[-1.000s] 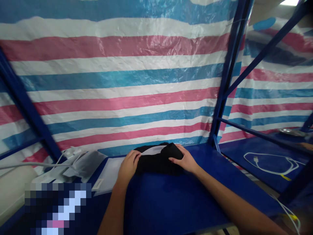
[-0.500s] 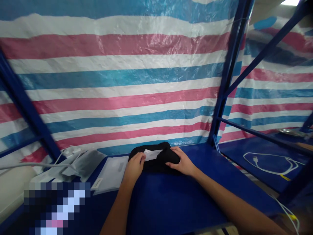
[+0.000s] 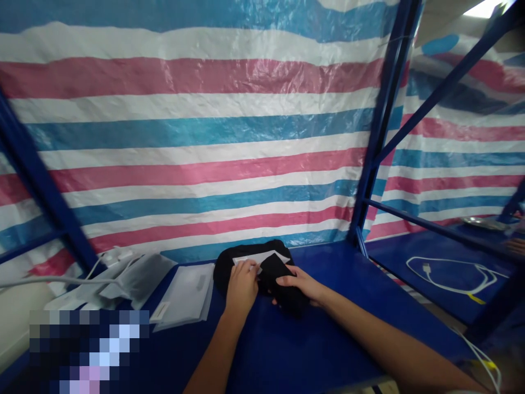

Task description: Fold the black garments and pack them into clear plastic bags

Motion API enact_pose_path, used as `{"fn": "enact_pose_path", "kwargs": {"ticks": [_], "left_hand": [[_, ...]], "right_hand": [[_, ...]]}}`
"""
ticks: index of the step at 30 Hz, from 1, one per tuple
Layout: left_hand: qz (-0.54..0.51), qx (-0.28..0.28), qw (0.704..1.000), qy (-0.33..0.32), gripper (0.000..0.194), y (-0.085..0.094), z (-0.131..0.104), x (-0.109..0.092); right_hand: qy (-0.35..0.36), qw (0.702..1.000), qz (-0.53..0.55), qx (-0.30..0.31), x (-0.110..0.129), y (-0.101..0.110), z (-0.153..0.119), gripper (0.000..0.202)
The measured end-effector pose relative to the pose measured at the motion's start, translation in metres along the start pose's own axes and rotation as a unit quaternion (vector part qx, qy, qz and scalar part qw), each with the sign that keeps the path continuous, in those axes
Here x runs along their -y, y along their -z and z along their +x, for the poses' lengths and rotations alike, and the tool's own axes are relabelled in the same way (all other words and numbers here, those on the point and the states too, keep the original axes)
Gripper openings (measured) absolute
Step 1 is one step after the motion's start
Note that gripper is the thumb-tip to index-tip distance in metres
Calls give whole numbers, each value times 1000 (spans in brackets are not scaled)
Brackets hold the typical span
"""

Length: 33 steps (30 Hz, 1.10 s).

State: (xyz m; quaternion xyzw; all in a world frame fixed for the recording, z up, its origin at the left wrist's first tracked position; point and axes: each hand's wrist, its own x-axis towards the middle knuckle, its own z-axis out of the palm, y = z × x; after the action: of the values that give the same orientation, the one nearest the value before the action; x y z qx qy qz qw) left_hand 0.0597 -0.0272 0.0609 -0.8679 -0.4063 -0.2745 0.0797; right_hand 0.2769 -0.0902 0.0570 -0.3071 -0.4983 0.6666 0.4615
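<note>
A black cloth item [image 3: 222, 269] lies on the blue surface near the striped sheet, with a white sheet [image 3: 262, 256] on top of it. My right hand [image 3: 301, 284] is closed round a folded part of the black cloth, thumb on top, and holds it raised at the right. My left hand [image 3: 245, 279] rests at the front of the white sheet, its fingers bent together near the fold's left end. What its fingertips pinch, if anything, is too small to make out.
Translucent plastic sleeves [image 3: 186, 293] lie left of the cloth. Grey-white packets and a cable [image 3: 61, 279] are farther left. Blue metal posts [image 3: 375, 148] stand at both sides. A coiled white cable [image 3: 451, 284] lies at the right.
My right hand has folded or lifted the black cloth toward me, and more of the white sheet shows. My left hand has moved right, toward the fold.
</note>
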Motion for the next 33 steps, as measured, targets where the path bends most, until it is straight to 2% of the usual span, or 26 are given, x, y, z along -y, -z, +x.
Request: {"fn": "enact_pose_path", "kwargs": {"ticks": [5,9,12,15,17,19,21,23,25,27,28,29,30,32,33], "left_hand": [[-54,-72,996,-15,74,-5,0,-5],[-83,-104,989,-68,75,-4,-2,-12],[-77,-90,985,-124,69,-6,-3,-19],[-77,-45,982,-169,66,-8,-4,-27],[-101,-8,977,-186,69,-8,-6,-33],[-157,20,970,-184,71,-6,-9,-39],[-241,48,957,-157,67,-1,-12,-43],[-311,65,941,-119,55,7,-14,-41],[-327,14,942,-72,35,18,-12,-34],[-297,-94,950,-6,25,27,-4,-22],[-287,-146,946,32,27,31,0,-16],[-295,-181,936,70,38,34,5,-10],[-327,-190,920,103,55,35,9,-5],[-439,-132,875,155,83,36,15,0],[-499,-81,845,175,87,35,16,0]], "right_hand": [[-9,999,-24,-42,-1,1,2,59],[7,997,-28,-78,-5,2,8,64],[25,992,-4,-121,-8,5,14,53],[43,981,34,-187,-9,10,18,40],[53,973,48,-219,-9,15,19,39],[57,972,53,-223,-9,17,20,42],[62,973,55,-215,-8,18,19,47],[77,973,49,-213,-7,17,19,52],[100,971,23,-216,-5,16,17,56],[119,972,-28,-202,-3,13,15,57],[125,973,-57,-185,-3,12,14,57],[127,975,-84,-162,-3,10,13,57],[126,977,-108,-134,-4,9,12,56],[119,979,-145,-83,-7,6,11,57],[116,979,-156,-68,-9,5,11,58]]}}
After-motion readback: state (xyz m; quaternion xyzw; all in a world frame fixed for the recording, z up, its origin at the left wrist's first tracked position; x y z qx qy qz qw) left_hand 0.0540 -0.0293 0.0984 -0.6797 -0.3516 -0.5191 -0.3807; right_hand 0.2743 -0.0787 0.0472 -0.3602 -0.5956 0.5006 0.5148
